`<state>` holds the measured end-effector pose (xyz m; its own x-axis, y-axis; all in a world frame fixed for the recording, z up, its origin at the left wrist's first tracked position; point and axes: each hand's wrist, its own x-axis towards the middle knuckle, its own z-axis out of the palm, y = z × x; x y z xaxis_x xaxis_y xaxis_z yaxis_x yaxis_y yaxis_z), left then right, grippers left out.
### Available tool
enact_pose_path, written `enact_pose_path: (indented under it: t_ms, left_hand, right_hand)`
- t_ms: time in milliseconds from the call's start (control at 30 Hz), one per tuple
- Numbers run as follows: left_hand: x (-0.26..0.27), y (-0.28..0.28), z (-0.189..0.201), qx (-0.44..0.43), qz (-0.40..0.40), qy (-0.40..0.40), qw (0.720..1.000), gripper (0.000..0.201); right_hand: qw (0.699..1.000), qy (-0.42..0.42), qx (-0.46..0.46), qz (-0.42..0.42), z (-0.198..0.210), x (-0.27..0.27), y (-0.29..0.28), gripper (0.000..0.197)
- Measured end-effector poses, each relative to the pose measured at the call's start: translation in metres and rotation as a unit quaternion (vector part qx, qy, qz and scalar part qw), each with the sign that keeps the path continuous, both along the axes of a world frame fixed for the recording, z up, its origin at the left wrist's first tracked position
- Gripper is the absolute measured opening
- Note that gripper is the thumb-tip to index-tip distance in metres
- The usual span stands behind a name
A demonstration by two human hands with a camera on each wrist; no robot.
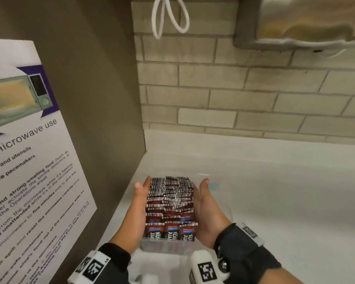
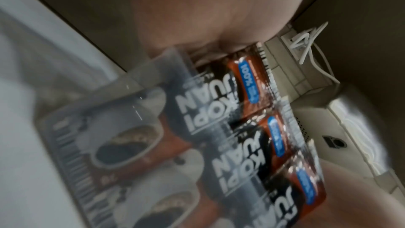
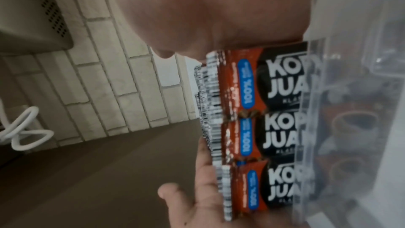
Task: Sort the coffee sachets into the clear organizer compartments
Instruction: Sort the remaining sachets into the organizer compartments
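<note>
Dark red and black coffee sachets stand packed upright in three rows inside a clear organizer on the white counter. My left hand presses flat against the left side of the sachets, fingers straight and thumb out. Opposite it, my right hand presses flat against their right side. The left wrist view shows my palm against the sachets behind the clear wall. In the right wrist view my right palm meets the sachets beside the organizer wall.
A brown side panel with a microwave-use poster stands close on the left. The brick-tiled wall is behind, with a white cable loop and a steel appliance above. The white counter extends to the right.
</note>
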<state>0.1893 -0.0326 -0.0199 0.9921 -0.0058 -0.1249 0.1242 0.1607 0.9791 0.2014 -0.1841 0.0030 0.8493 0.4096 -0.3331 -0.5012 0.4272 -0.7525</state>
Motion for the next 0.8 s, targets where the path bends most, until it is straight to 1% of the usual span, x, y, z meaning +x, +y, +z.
enact_pose_path:
  t_ms: [133,267,467,567,667,800]
  left_hand:
    - [0.002,0.005,-0.001,-0.010,0.005,-0.001,1.000,0.066]
    - [0.006,0.003,-0.001,0.001,-0.006,0.005,1.000,0.067]
    - [0.003,-0.005,0.005,-0.003,-0.015,-0.001,1.000,0.066]
    - [0.001,-0.007,0.007,-0.019,-0.004,-0.006,1.000,0.063]
    - [0.002,-0.005,0.004,-0.028,0.015,-0.009,0.999,0.065]
    - [0.003,0.001,0.002,-0.042,0.019,-0.007,0.999,0.068]
  right_hand:
    - [1.000,0.002,-0.009,0.003,-0.001,-0.002,-0.005,0.069]
    - [0.999,0.004,-0.028,0.017,-0.002,-0.003,-0.002,0.069]
    - [0.999,-0.041,-0.008,0.019,-0.001,-0.009,0.000,0.069]
    - [0.998,-0.052,-0.029,0.018,-0.006,-0.009,0.002,0.069]
    - [0.996,-0.059,-0.062,0.015,-0.009,-0.008,0.003,0.067]
    - [0.996,-0.062,-0.069,0.009,-0.009,-0.006,0.002,0.068]
